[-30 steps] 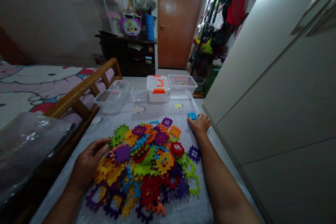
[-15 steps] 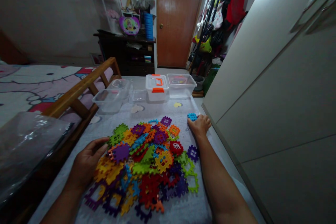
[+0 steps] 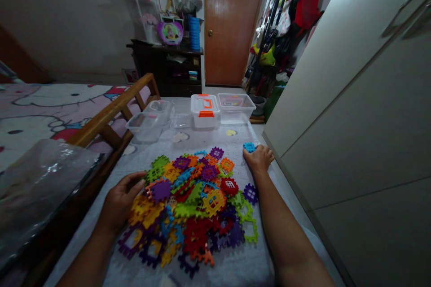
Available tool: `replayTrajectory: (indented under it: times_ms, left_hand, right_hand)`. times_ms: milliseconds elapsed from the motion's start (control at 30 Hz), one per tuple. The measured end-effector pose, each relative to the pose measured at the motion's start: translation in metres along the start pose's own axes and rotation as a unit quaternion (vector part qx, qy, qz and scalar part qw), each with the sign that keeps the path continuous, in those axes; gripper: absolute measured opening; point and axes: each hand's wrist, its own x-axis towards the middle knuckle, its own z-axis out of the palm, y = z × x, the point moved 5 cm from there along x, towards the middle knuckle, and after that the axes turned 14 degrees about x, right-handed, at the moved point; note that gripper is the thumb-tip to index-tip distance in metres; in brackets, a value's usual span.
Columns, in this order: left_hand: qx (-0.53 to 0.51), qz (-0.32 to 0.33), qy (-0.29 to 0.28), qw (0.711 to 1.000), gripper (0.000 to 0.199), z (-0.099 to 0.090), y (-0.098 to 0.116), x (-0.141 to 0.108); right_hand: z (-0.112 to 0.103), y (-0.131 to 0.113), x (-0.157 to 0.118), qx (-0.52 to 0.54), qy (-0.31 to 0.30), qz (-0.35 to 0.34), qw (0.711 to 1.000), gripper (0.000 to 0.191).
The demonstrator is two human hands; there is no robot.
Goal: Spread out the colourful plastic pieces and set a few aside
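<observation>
While left grip open by pile, right grip touches blue tile.

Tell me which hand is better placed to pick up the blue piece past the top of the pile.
Probably your right. The right hand already has its fingers at the blue interlocking plastic piece, which lies apart from the pile of coloured pieces. The left hand sits at the pile's opposite, nearer side.

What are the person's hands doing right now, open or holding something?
Left hand: open, holding nothing, beside the pile of plastic pieces.
Right hand: fingers on a blue plastic piece; grip cannot be told.
</observation>
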Motion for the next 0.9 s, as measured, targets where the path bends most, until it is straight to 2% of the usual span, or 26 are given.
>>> replayTrajectory:
  times_ms: [133, 233, 300, 367, 433, 467, 533, 633, 733, 800, 900]
  left_hand:
    - [-0.017, -0.001, 0.004, 1.0, 0.047, 0.0, 0.005, -0.002]
    - [-0.025, 0.007, 0.004, 1.0, 0.048, 0.0, 0.005, -0.002]
    - [-0.025, 0.014, 0.004, 1.0, 0.049, 0.001, 0.006, -0.002]
    - [-0.022, 0.019, 0.004, 1.0, 0.049, 0.001, 0.007, -0.003]
    - [-0.023, 0.021, 0.006, 0.999, 0.049, 0.001, 0.008, -0.003]
    - [-0.027, 0.022, 0.008, 0.999, 0.049, 0.001, 0.008, -0.003]
    - [-0.033, 0.025, 0.009, 0.999, 0.048, 0.001, 0.009, -0.002]
    - [-0.037, 0.026, 0.008, 0.999, 0.047, 0.002, 0.008, -0.002]
    - [-0.043, 0.023, 0.008, 0.999, 0.047, 0.002, 0.008, -0.003]
    - [-0.048, 0.024, 0.007, 0.999, 0.047, 0.002, 0.009, -0.003]
    - [-0.055, 0.027, 0.007, 0.998, 0.046, 0.002, 0.01, -0.004]
  right_hand:
    - [-0.006, -0.001, -0.001, 0.01, 0.017, -0.01, 1.0, 0.06]
    - [-0.009, -0.017, -0.003, 0.062, 0.002, -0.091, 0.994, 0.051]
    - [-0.006, -0.038, -0.01, 0.114, -0.078, -0.187, 0.973, 0.039]
    - [0.001, -0.059, -0.021, 0.152, -0.19, -0.269, 0.932, 0.029]
    - [0.006, -0.074, -0.031, 0.166, -0.274, -0.315, 0.893, 0.024]
    - [0.008, -0.079, -0.035, 0.167, -0.297, -0.326, 0.882, 0.023]
    - [0.011, -0.084, -0.038, 0.166, -0.314, -0.319, 0.879, 0.023]
    - [0.016, -0.085, -0.036, 0.175, -0.314, -0.249, 0.899, 0.03]
    - [0.018, -0.092, -0.04, 0.189, -0.335, -0.214, 0.898, 0.036]
    - [0.016, -0.1, -0.045, 0.243, -0.372, -0.198, 0.874, 0.037]
    - [0.009, -0.111, -0.05, 0.378, -0.425, -0.139, 0.811, 0.04]
